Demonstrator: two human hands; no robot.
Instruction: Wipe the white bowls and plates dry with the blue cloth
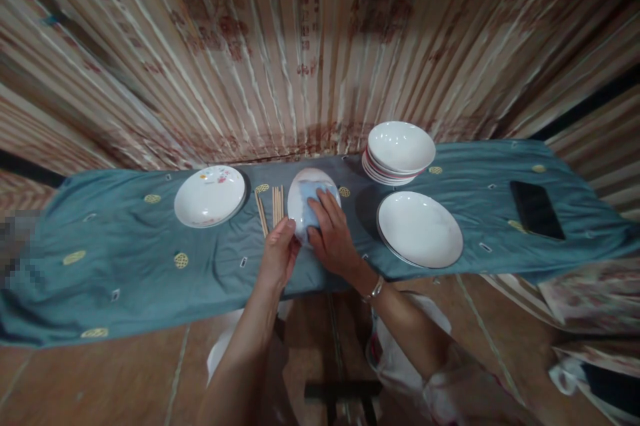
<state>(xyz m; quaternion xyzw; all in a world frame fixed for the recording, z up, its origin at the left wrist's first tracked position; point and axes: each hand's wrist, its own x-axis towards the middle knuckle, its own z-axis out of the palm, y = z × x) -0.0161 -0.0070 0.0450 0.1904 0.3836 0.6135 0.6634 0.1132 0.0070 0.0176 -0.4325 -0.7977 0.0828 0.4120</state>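
My left hand (281,251) grips the near left rim of a white plate (299,194), its thumb on top of the rim. The plate is tilted up above the table. Across its face my right hand (330,229) presses a light blue cloth (311,194), fingers bent over it. Just left of the plate lie several wooden chopsticks (277,203) in a bunch, with a few more chopsticks (261,213) beside them.
White plates with a floral rim (210,196) lie at the left. On the right are a stack of bowls (400,149), more plates (420,229) and a dark flat object (537,209). A teal cloth (135,266) covers the table; a pleated curtain (280,79) hangs behind.
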